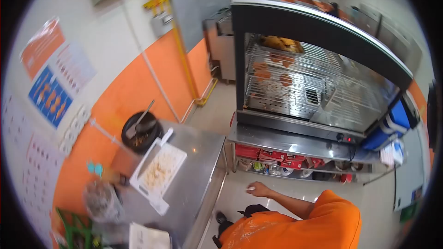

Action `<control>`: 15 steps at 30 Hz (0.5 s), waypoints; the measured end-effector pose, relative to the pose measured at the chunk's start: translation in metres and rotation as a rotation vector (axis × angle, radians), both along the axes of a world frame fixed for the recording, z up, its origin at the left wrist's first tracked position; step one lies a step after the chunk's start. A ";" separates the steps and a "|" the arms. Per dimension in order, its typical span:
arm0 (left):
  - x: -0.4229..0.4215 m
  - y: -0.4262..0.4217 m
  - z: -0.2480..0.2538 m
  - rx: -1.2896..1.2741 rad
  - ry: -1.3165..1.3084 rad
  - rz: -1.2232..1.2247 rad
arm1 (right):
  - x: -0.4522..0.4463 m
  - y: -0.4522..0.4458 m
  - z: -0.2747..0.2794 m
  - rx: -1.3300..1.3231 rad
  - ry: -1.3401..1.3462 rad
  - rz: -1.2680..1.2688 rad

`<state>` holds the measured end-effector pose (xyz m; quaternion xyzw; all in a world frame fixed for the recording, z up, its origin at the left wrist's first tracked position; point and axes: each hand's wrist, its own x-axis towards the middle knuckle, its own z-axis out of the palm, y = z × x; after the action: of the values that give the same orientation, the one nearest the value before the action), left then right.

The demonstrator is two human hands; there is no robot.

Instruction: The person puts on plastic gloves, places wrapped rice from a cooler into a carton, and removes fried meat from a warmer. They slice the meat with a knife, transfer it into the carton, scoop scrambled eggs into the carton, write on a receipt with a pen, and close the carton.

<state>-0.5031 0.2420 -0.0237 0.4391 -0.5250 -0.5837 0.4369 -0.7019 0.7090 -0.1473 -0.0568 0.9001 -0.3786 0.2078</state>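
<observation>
My right hand (259,189) reaches out from an orange sleeve (334,210) at the lower right, over the floor between the steel table and the shelf unit. Its fingers are curled round something small and whitish, too small to make out. My left hand is out of view. On the steel table (196,157) to the left lies a white cutting board (177,157) with pale chopped pieces (159,170) on it. A white-handled tool (166,136) lies along the board's edge. Behind it is a black pan (134,127) with a utensil and some food inside.
A glass display cabinet (318,122) with food on racks stands on a steel shelf unit (300,146) holding red packets (272,155). At lower left are a clear plastic bag (100,200), a green crate (74,226) and a white container (148,237).
</observation>
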 end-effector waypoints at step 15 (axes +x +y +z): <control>-0.295 0.216 0.189 -1.139 0.021 -0.771 | -0.131 0.117 0.369 -0.015 1.356 -0.515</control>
<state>-0.7982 0.4575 0.1656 -0.0828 -0.8645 -0.3349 0.3656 -0.8330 0.8262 0.2213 -0.0665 0.8133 -0.3031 -0.4923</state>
